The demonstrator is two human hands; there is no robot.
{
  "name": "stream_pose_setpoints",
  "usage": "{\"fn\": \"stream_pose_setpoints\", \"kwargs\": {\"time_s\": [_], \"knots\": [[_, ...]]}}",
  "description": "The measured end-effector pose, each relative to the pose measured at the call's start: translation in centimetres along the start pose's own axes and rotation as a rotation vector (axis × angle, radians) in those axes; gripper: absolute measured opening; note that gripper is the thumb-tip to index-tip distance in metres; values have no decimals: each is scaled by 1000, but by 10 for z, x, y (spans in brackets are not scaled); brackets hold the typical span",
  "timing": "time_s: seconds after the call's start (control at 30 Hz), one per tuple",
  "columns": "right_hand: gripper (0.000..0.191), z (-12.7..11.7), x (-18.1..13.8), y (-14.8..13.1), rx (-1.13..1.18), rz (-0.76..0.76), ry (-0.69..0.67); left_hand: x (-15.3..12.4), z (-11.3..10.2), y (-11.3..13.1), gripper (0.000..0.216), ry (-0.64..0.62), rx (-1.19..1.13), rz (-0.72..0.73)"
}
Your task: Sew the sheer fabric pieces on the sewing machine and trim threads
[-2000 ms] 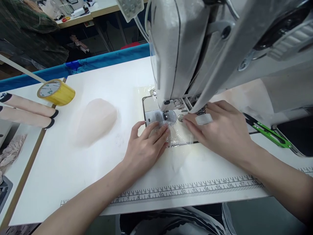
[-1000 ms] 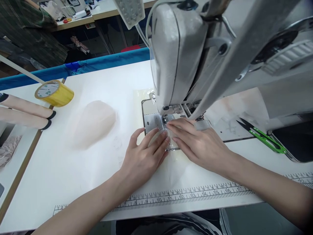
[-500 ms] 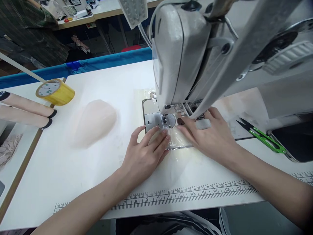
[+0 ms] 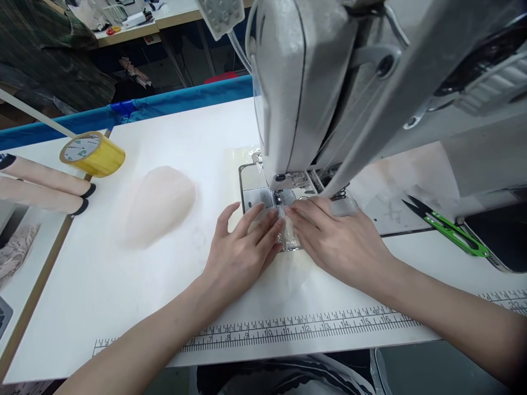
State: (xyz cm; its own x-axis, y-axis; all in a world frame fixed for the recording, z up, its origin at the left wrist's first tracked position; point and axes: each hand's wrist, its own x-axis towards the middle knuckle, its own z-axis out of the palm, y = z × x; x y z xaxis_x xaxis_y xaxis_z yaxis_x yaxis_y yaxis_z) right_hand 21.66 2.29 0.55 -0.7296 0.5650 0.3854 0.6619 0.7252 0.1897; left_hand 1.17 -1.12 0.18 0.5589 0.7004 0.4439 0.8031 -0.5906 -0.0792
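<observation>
Beneath the head of a grey sewing machine [image 4: 288, 99], both hands meet at the presser foot [image 4: 279, 197]. My left hand [image 4: 241, 247] lies palm down left of the foot; its outer fingers fan out, while the inner fingertips and hidden thumb come together near the needle. My right hand [image 4: 341, 236] is on the other side, fingers close together and bent toward the foot. Whatever thin piece is under the fingertips is too covered to make out. The metal needle plate [image 4: 253, 195] shows left of the foot, with clear shiny film over the bed below it.
On the white table, a sheer beige fabric piece [image 4: 162, 206] lies left. Yellow tape [image 4: 93, 153] and two beige rolls [image 4: 41, 186] sit farther left. To the right are sheer fabric [image 4: 415, 170], green thread snips [image 4: 453, 230] and a phone [image 4: 502, 236]. A printed ruler [image 4: 288, 332] runs along the front.
My right hand has moved left, closer to the presser foot and my left hand, and its fingers have drawn together. My left hand has barely moved. The view has shifted slightly.
</observation>
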Motion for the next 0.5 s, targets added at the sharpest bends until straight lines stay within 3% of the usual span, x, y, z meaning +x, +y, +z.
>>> {"fn": "stream_pose_setpoints", "kwargs": {"time_s": [0.5], "knots": [[30, 6, 3, 7, -50, -2, -8, 5, 4, -4, 29, -6, 9, -15]]}}
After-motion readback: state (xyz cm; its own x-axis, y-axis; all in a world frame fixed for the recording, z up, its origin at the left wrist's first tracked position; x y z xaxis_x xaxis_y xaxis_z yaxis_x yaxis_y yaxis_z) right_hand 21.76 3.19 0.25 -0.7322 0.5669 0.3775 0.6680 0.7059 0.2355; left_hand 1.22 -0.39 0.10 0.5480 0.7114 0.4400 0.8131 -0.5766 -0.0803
